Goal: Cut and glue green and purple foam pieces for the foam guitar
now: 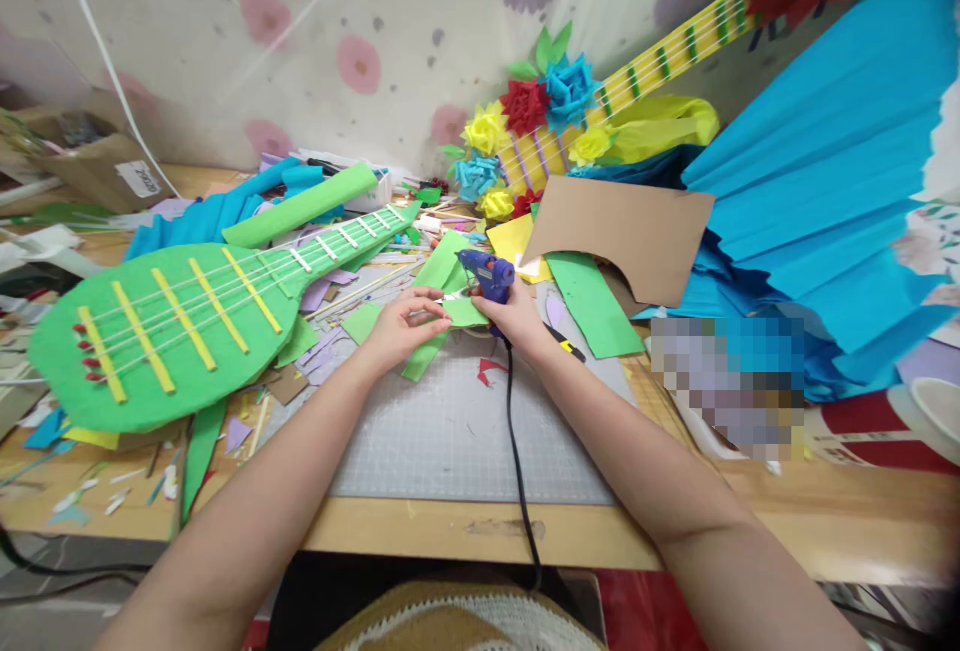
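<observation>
Hands: two, close together above one gridded cutting mat (pixel 465 441), set inward from the front edge of the desk (pixel 390 526). Count: one blue glue gun (pixel 491 273); one small green strip (pixel 463 312) between the hands, above the far half of the mat; one green guitar shape (pixel 154 311) at the desk's left end, with five yellow bars (pixel 182 318) across the body; two blue flowers (pixel 570 91) toward the back edge. Materials: matte green sheet; brown cardboard (pixel 637 231), flat, with a curved cutout; pleated blue sheet (pixel 817 151) at the right end; black cord (pixel 514 461), hanging over the front edge. Left hand (pixel 409 326): narrow, fingers bent, pinching the strip's left end. Right hand (pixel 514 311): closed around the glue gun; contact with the strip not clear.
</observation>
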`<state>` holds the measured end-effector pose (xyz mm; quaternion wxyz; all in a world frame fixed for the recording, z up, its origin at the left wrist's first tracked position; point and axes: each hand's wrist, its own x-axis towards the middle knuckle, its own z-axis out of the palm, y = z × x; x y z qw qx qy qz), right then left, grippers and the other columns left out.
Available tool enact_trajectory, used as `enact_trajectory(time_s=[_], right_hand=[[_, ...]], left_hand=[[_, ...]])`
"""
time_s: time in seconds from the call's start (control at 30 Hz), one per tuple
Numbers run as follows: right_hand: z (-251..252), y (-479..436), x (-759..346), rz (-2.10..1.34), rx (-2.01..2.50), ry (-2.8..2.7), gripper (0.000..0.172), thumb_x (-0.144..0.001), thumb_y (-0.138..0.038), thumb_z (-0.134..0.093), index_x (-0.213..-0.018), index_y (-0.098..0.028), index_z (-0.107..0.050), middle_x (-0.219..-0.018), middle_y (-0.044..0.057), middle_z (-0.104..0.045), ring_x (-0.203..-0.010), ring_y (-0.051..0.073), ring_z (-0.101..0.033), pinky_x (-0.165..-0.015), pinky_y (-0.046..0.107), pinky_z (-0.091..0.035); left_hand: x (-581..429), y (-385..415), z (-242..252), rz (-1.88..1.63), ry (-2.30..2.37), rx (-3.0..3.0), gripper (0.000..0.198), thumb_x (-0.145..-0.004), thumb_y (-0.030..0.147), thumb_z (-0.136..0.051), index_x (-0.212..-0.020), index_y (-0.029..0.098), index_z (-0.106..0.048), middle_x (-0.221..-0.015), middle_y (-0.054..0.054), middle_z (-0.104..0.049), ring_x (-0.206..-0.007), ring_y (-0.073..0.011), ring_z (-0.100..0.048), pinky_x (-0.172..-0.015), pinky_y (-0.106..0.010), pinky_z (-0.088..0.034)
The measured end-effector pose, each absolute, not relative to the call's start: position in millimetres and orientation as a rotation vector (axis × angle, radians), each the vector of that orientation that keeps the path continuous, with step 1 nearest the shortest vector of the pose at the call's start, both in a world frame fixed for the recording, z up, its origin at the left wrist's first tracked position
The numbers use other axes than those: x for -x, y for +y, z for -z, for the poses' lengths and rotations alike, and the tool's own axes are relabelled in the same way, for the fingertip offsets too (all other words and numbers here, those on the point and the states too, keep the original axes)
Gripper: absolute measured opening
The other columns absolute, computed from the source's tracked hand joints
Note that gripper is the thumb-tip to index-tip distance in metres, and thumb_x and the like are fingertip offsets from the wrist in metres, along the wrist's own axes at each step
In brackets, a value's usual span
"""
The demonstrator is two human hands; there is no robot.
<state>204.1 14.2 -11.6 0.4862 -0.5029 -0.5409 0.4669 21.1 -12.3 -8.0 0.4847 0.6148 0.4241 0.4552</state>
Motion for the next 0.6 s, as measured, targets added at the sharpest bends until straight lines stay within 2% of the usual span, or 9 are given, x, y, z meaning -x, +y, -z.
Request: enact_trajectory(time_s=[0.23, 0.47, 0.6], right_hand=[[12.4, 15.2, -203.6, -1.139, 1.221, -1.32, 0.041, -0.059, -0.03, -0.065, -0.095, -0.02, -0.05, -0.086, 0.003, -0.063, -0.075, 0.02, -0.061, -0.071, 0.038, -0.052], [16.1, 16.2, -204.3, -1.081, 1.227, -1.381, 0.04, -0.061, -0.028, -0.063, -0.098, -0.02, -0.05, -0.087, 0.003, -0.064, -0.079, 0.02, -0.062, -0.076, 0.038, -0.051], [15.2, 15.1, -201.5, -1.025, 1.261, -1.437, 0.037, -0.062, -0.028, -0.062, -0.097, -0.02, -0.049, -0.087, 0.003, -0.064, -0.08, 0.02, -0.062, -0.078, 0.039, -0.05]], left_hand=[[-18.4, -7.5, 12.2, -1.099, 1.045, -1.633, 0.023, -0.067, 0.039, -0.069, -0.068, 0.016, -0.064, -0.1, -0.008, -0.054, -0.099, -0.02, -0.055, -0.089, -0.04, -0.047], [-18.0, -13.4, 8.1, -1.005, 1.013, -1.83, 0.021, -0.068, 0.035, -0.07, -0.078, 0.017, -0.064, -0.104, -0.009, -0.05, -0.107, -0.0219, -0.051, -0.095, -0.04, -0.042], [-18.7, -12.8, 12.4, -1.002, 1.047, -1.864, 0.017, -0.068, 0.033, -0.069, -0.073, 0.017, -0.063, -0.104, -0.008, -0.049, -0.107, -0.0219, -0.051, -0.096, -0.04, -0.042]])
